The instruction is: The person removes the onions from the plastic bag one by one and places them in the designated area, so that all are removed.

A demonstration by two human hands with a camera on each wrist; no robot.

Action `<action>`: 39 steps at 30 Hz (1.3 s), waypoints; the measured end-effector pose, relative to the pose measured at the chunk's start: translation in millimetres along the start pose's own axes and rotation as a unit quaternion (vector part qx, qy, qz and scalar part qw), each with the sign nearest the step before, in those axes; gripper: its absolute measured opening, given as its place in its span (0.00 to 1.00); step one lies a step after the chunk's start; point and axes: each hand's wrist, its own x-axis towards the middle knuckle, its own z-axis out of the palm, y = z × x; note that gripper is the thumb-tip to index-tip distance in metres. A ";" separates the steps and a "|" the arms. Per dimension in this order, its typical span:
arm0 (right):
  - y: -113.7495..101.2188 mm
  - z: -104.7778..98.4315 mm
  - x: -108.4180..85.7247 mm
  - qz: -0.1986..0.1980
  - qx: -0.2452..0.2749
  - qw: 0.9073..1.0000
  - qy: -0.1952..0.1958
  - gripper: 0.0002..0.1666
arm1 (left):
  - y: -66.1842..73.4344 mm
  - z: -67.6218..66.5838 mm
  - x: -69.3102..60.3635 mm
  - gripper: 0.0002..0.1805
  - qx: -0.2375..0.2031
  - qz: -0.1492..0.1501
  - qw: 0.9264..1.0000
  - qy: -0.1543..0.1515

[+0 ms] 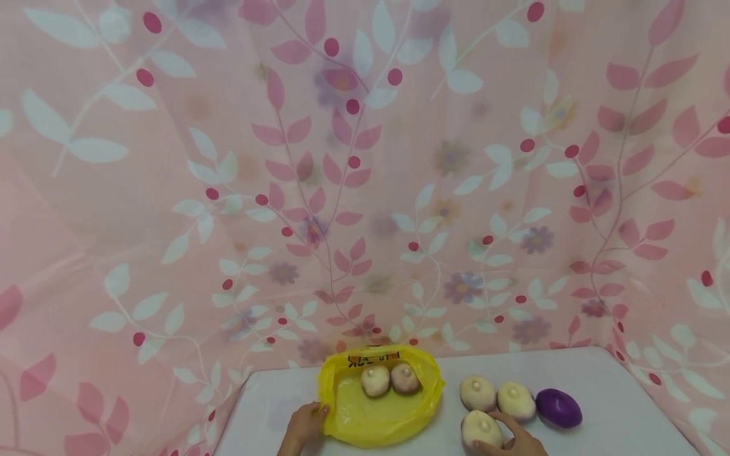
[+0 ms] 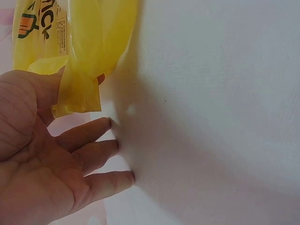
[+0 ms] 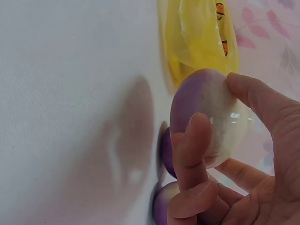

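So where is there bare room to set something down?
The white tabletop is free between the glossy purple oval piece and its right edge, and left of the open yellow plastic bag and the left hand. Crowded: right of the bag, where cream-and-purple rounded pieces and the right hand cluster.

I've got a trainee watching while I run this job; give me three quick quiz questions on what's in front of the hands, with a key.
1. How many pale-topped pieces lie inside the yellow bag?
2. True or false: the purple piece lies on the table, outside the bag.
3. What does the right hand hold?
A) the bag
B) a pale-topped piece
C) the purple piece

Key:
1. Two.
2. True; it lies beyond the bag, toward the person's right.
3. B; it is the left hand that pinches the bag.
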 end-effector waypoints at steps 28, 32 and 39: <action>25.9 7.1 18.8 0.025 -0.027 0.999 0.013 0.66 | 1.4 2.8 -2.6 0.17 0.006 0.013 1.000 0.017; 24.5 7.1 16.1 0.025 -0.030 0.999 0.020 0.67 | 2.1 2.1 -3.5 0.17 0.007 0.015 1.000 0.016; 22.2 4.7 11.1 0.000 -0.045 0.998 0.041 0.66 | 5.0 -0.2 -5.2 0.17 0.006 0.018 1.000 0.013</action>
